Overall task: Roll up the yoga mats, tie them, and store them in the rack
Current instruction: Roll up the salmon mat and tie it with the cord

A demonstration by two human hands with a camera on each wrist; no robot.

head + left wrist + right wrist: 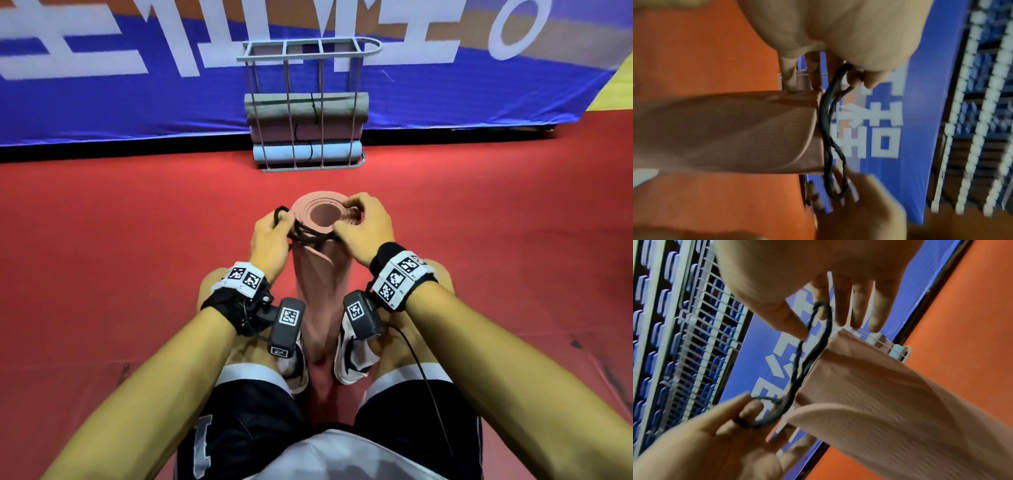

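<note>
Red floor (102, 240), hands stretching cord (305, 236), mat (318, 274)

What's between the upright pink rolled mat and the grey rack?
Only bare red floor lies between the pink rolled yoga mat and the grey metal rack, in the head view.

large white Korean-style lettering on blue banner (137, 102), not legible, digit "1" on shorts (202, 442)
</note>
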